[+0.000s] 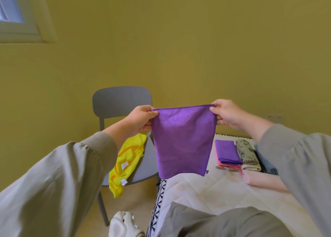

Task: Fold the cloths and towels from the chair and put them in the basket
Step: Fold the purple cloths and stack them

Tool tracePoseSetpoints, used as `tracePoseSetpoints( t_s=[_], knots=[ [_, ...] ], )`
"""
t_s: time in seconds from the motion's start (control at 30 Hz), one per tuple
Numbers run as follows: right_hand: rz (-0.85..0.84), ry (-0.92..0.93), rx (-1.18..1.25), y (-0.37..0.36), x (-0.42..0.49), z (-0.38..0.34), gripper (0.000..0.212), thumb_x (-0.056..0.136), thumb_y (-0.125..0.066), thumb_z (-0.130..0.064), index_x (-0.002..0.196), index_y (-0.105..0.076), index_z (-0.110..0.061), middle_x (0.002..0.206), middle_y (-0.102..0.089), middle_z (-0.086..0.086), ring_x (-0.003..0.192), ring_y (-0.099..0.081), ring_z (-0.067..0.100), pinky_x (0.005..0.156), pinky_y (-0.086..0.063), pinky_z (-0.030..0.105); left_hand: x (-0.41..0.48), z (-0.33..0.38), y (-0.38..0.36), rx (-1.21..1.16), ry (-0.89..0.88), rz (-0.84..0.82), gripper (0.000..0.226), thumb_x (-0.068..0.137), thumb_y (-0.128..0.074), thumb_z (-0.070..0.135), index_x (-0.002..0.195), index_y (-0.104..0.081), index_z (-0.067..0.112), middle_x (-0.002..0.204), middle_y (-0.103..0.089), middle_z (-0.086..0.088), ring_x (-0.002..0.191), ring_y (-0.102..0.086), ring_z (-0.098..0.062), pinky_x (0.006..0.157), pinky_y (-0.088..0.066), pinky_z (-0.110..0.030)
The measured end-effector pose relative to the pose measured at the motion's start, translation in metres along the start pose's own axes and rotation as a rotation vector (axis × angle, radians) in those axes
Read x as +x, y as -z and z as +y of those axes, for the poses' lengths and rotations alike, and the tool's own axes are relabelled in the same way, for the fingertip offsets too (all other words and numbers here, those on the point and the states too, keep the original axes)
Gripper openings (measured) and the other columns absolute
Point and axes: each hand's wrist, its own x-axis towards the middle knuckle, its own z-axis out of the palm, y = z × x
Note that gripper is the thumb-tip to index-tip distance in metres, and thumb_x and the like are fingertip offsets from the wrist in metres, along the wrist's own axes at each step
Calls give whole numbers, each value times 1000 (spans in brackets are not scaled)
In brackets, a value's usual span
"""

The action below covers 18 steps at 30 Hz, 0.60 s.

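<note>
The person holds a purple cloth [182,141] up in the air in front of them, spread flat and hanging straight down. The left hand [141,119] pinches its upper left corner between thumb and curled fingers, and the right hand [226,115] pinches the upper right corner the same way, so the top edge runs taut between the two hands. Both arms are in grey sleeves.

Behind the cloth and to the left stands a grey chair [121,100] against the yellow-green wall [197,48]. A crumpled yellow cloth [127,158] lies on its seat and droops over the front edge, with white labels showing.

To the right is a bed [206,192] with a pale quilted top. At its far end lie folded pieces side by side: a folded purple cloth [226,151] resting on a pink one [227,165], and just beside them a leaf-patterned towel [248,153]. A pale pink towel [261,181] lies nearer, partly hidden by the right sleeve.

A white shoe [123,224] sits on the floor by the chair leg, and a window [12,9] shows at the upper left.
</note>
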Motion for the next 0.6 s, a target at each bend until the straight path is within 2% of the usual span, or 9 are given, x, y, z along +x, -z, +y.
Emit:
tracePoseSetpoints(
  t_s=[0.07,0.1,0.17,0.27,0.33,0.37,0.43,0.5,0.6],
  knots=[
    [22,-5,-25,5,2,9,20,99,-44,-7,82,-51,-16,75,-56,4,62,-54,14,49,-51,23,8,-6,-6,33,5,19,18,97,-52,16,79,-55,17,75,-57,-2,65,-56,-15,69,-52,-32],
    [26,-15,-20,8,4,14,20,98,-45,-7,82,-52,-16,73,-56,3,60,-53,13,46,-49,21,12,-10,-8,50,7,29,18,96,-54,16,79,-56,17,75,-56,-3,63,-55,-14,63,-52,-29],
    [26,-45,-15,13,11,26,20,97,-47,-6,81,-54,-15,72,-56,3,57,-54,12,45,-48,19,25,-20,-14,91,14,58,16,94,-58,17,78,-58,15,75,-56,-5,61,-55,-14,57,-54,-26],
    [43,-74,-93,13,28,53,21,95,-50,-5,76,-56,-12,71,-55,5,57,-53,10,45,-49,18,48,-48,-27,299,-20,176,13,89,-65,16,81,-66,6,75,-58,-10,60,-54,-18,63,-56,-33],
    [86,-64,-220,9,42,76,21,93,-53,-3,74,-60,-6,70,-52,8,60,-48,13,49,-47,19,59,-69,-39,465,-68,249,12,85,-69,19,81,-69,8,64,-56,-3,58,-49,-18,55,-44,-27],
    [112,-48,-301,6,48,88,18,92,-56,-3,74,-63,-1,68,-51,8,60,-44,14,51,-43,21,62,-79,-45,512,-76,273,10,84,-69,20,78,-70,12,61,-54,0,58,-48,-17,53,-37,-24],
    [155,-38,-464,0,61,113,18,89,-62,-8,72,-66,-1,60,-46,5,58,-38,15,53,-30,26,74,-102,-57,548,-54,314,10,83,-68,20,75,-70,15,60,-55,0,61,-50,-19,53,-32,-24],
    [216,-79,-542,-7,76,141,21,87,-64,-14,69,-65,-4,58,-48,5,61,-42,21,57,-30,27,91,-128,-68,510,14,336,17,86,-64,18,69,-66,16,56,-57,-1,57,-52,-20,53,-35,-25],
    [244,-177,-455,-17,98,178,17,90,-57,-13,76,-64,-8,54,-61,7,56,-59,24,70,-48,31,116,-161,-85,228,158,304,20,92,-54,10,74,-60,15,51,-62,-1,46,-60,-15,57,-50,-26]
  ],
)
